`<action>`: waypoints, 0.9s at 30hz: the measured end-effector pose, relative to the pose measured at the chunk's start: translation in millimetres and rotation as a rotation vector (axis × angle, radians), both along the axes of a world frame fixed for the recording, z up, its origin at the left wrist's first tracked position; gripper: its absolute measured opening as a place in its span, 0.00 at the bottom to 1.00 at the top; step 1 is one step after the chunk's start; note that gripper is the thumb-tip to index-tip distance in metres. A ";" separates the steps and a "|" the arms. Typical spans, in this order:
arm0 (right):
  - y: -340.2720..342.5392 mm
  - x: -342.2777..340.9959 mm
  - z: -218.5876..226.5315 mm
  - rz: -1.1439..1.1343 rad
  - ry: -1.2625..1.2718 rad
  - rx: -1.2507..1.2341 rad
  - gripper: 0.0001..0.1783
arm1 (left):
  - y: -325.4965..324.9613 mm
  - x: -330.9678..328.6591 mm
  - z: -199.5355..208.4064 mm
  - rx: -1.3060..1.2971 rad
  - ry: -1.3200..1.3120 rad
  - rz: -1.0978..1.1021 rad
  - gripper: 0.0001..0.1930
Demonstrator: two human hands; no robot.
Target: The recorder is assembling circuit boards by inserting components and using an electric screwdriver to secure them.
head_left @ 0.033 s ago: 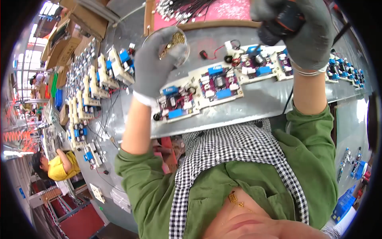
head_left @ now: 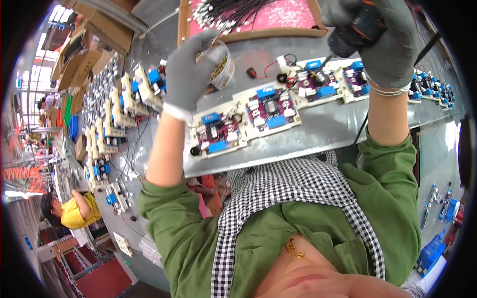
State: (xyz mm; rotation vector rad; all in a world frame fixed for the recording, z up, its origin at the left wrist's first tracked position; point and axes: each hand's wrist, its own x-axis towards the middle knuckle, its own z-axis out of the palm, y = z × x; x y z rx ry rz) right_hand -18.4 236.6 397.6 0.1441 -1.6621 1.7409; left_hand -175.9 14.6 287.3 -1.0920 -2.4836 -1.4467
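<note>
My left hand (head_left: 188,74), in a grey glove, is at a clear round cup (head_left: 229,74) of small brass-coloured screws (head_left: 218,68). Its thumb and fingers are bent together at the cup's near-left rim; what they pinch is too small to make out. My right hand (head_left: 390,47), gloved too, is wrapped round a black power screwdriver (head_left: 355,32) with orange trim. The driver's tip points down at a circuit board (head_left: 318,82) in a cream plastic frame. To its left are two similar boards, a middle one (head_left: 271,110) and a left one (head_left: 216,133), with blue and white components.
A cardboard tray (head_left: 271,34) with pink lining holds black cables and white connectors beyond the boards. More framed boards (head_left: 107,124) stand in a row at left, others (head_left: 432,89) at right. A person in a yellow top (head_left: 79,211) sits at far left.
My left hand has drawn back slightly from over the cup's middle, and the cup now looks tipped, showing its side wall. The driver in my right hand has shifted slightly right.
</note>
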 end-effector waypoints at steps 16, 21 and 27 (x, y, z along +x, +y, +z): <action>90.4 27.0 -0.7 -0.336 -0.330 -0.022 0.12 | 245.2 -164.2 -39.9 -0.695 0.135 0.098 0.17; 94.5 28.8 -4.1 -0.386 -0.216 0.087 0.10 | 226.1 -183.3 -9.7 -0.444 0.022 0.034 0.14; 61.6 34.4 18.7 -0.371 -0.231 -0.024 0.23 | 216.7 -182.6 39.6 0.046 -0.245 -0.102 0.09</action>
